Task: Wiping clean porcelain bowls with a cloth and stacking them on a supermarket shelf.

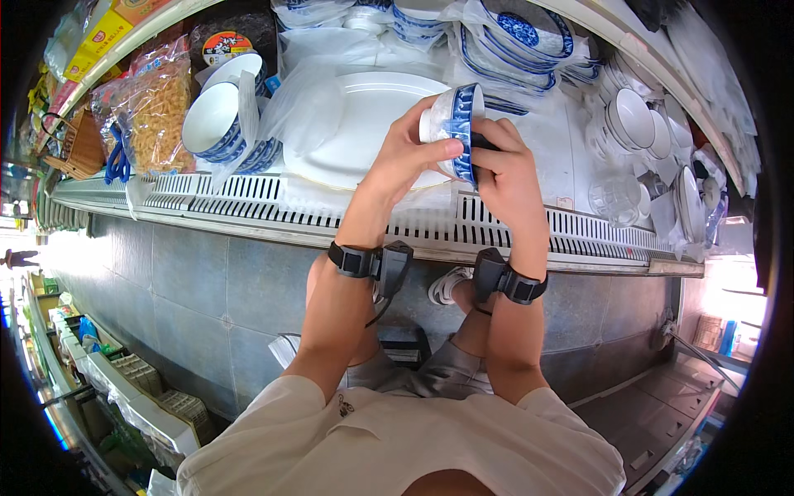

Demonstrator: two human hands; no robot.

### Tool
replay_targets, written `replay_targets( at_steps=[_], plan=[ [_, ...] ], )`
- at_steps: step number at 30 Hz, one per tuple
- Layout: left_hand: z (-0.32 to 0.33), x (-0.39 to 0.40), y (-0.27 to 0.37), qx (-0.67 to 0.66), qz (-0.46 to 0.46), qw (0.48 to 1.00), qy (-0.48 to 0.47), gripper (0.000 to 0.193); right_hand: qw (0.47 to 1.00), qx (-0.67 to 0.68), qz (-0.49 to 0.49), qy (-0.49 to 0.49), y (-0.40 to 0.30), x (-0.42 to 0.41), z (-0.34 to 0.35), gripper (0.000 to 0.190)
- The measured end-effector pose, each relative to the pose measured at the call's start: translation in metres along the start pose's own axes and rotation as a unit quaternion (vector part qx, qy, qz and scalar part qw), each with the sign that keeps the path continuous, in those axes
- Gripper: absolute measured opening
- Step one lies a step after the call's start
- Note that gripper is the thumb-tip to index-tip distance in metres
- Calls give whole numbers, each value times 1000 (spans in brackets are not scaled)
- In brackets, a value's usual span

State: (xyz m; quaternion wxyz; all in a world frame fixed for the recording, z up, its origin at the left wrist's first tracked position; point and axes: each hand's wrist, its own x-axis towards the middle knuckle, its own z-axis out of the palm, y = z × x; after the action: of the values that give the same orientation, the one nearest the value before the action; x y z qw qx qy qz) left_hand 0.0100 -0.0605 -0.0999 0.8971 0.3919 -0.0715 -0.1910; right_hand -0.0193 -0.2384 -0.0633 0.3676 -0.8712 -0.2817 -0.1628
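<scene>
A blue-and-white porcelain bowl (460,127) is tipped on its side between my hands, its foot towards the left and its mouth towards the right. My left hand (403,155) grips it from the foot side, thumb pressed on the blue band. On the mouth side, my right hand (512,177) holds the rim, and its fingertips are partly hidden. Something dark shows between those fingers; I cannot tell what it is. Beneath the bowl, a large white oval platter (372,111) lies on the shelf, with translucent plastic film (310,105) over its left part.
Stacked blue-and-white bowls (214,121), blue-handled scissors (116,158) and a bag of dry yellowish food (158,118) stand at left. Patterned dishes (521,43) are stacked behind; white bowls (629,118) and glassware (614,195) are at right. A slotted metal strip (248,192) runs along the shelf front.
</scene>
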Motion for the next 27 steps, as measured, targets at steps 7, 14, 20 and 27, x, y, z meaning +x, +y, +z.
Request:
replay_targets(
  at_steps=[7,14,20,27],
  plan=[
    [11,-2,4,200,172,962,-71,104,978,187,90,18,7,-4,-2,31],
    [6,3,1,241,222,939,-106,107,901,390,191,-3,7,-8,-12,34],
    [5,1,-1,66,42,997,-10,93,998,64,3,8,10,-2,-3,34],
    [6,-1,6,194,116,971,-72,115,972,217,89,4,4,-5,-4,36]
  ],
)
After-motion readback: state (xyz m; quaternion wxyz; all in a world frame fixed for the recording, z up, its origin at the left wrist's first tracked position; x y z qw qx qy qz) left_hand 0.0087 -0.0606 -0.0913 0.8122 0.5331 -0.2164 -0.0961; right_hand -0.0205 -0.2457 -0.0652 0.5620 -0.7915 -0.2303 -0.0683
